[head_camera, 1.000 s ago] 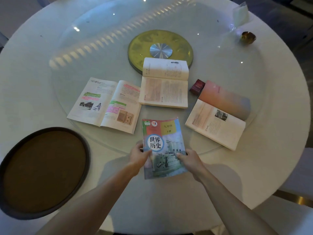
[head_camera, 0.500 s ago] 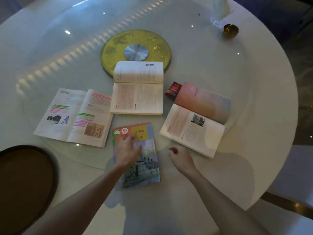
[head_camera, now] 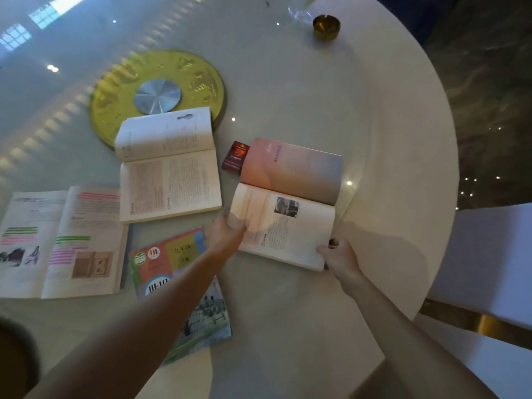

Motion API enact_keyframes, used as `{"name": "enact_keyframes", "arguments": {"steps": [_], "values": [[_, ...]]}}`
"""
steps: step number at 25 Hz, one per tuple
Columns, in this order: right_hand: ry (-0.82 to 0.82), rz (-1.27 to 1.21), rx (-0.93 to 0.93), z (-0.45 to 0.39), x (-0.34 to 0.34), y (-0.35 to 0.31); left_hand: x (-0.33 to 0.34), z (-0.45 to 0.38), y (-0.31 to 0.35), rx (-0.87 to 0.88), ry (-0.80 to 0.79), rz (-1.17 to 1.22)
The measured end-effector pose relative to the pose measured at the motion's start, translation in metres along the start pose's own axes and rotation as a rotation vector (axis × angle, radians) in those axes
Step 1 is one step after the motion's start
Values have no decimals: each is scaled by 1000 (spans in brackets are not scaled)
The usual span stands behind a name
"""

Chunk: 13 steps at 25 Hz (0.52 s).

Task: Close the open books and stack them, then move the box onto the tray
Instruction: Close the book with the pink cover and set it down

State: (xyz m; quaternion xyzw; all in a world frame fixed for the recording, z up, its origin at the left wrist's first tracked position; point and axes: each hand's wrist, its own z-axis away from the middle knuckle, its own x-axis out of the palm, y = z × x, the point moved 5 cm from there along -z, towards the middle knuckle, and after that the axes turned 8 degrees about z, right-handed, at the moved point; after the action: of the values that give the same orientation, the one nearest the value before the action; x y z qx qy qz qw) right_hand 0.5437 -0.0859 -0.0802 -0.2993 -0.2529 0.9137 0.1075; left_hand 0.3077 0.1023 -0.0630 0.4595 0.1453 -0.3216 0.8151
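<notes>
**Book two of four, about to get shut**

Right-hand open book (head_camera: 283,203) up next, lying spread near the counter (head_camera: 388,139) edge, pink page on the far half, text page with a small photo on the near half. Left hand (head_camera: 223,234) on its near-left corner, fingers curled over the page edge. Right hand (head_camera: 335,254) pinching the near-right corner, fingertips tucked under so hard to tell how much is actually gripped. Both arms stretched forward and a bit rightward, left forearm crossing over the closed book (head_camera: 180,289), the colourful-cover one lying flat close by, apparently the start of the stack.

Next move by the look of it: fold one half over onto the other about the spine, then lift and drop onto the closed one. Needs a proper grip under the cover, not just loose pages, or it'll fan out.

Red box (head_camera: 235,156) touching the far-left corner of that same book, maybe slightly tucked under the pink page, can't quite tell. Worth minding when swinging the cover.

Still open: middle book (head_camera: 169,165), partly overlapping the yellow disc (head_camera: 121,96), and highlighted book (head_camera: 62,240) off to the left. Tray (head_camera: 14,358) barely poking into view at bottom left, well apart from the box. Small brass bowl (head_camera: 326,25) far off, not involved.
</notes>
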Motion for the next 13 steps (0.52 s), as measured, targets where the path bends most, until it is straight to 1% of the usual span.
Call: {"name": "enact_keyframes", "arguments": {"steps": [1,4,6,10,13], "values": [[-16,-25,3,-2,3,4,2,-3,-2,-14,-2,-4],[45,1,-3,-4,2,12,-3,-3,-10,-77,-50,65],[72,-40,-2,2,-4,12,-12,0,-15,-106,-85,104],[96,-107,-135,24,-17,3,-27,15,-17,-154,-143,267],[99,-262,-183,41,-31,-8,-37,25,-13,-202,-201,437]]}}
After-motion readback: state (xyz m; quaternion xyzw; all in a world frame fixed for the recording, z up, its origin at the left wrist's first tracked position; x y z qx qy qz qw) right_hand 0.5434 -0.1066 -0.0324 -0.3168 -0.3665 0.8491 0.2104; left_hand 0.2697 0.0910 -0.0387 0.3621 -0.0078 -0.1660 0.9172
